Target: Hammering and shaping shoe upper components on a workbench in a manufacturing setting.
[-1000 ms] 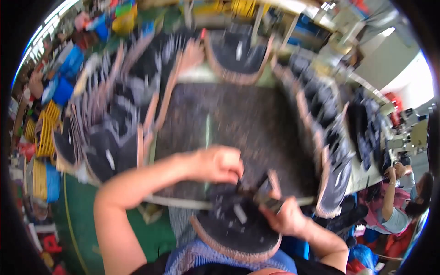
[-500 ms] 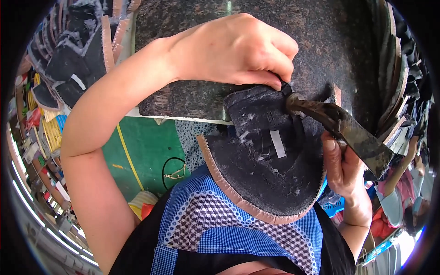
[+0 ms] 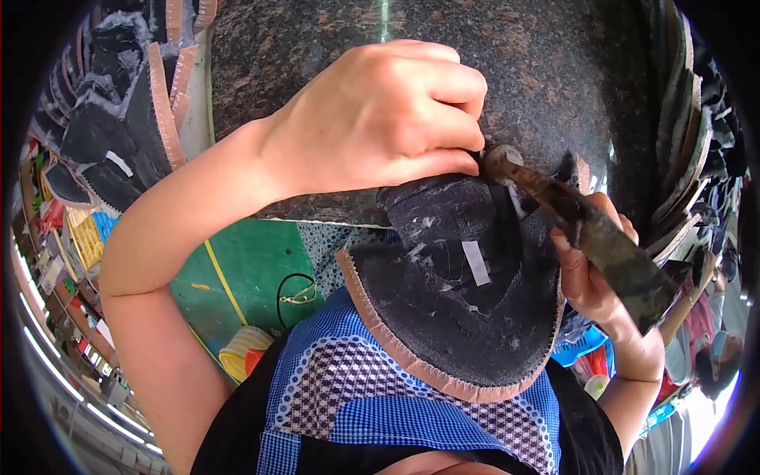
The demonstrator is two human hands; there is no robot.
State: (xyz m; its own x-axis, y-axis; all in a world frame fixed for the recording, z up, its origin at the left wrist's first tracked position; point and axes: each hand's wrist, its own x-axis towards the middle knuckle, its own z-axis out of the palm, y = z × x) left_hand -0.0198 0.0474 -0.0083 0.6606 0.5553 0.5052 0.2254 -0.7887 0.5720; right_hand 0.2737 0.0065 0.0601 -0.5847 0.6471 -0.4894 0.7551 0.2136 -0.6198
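A black shoe upper [image 3: 443,301] with a tan stitched edge and a small white label hangs over the near edge of the dark stone worktop [image 3: 317,47], its curved end in front of my apron. My left hand [image 3: 404,119] is closed, fingers curled, pinching the upper's far edge on the stone. In my right hand [image 3: 590,269] is a worn shoemaker's hammer [image 3: 602,237]. Its round face rests at the upper's far edge, close beside my left fingertips; the broad flat end points toward the lower right. My right fingers partly hide behind the hammer.
Stacked dark shoe uppers [image 3: 103,127] with tan edges stand at the left, and another row [image 3: 677,158] lines the right side. Below the worktop is a green surface [image 3: 245,269] with a yellow line and a black cord loop. A blue basket [image 3: 582,346] sits low right; people are further right.
My left hand has shifted left and nearer, still pinching the upper's edge. The hammer has tilted slightly, its round face now a little left and higher. My right hand has moved slightly.
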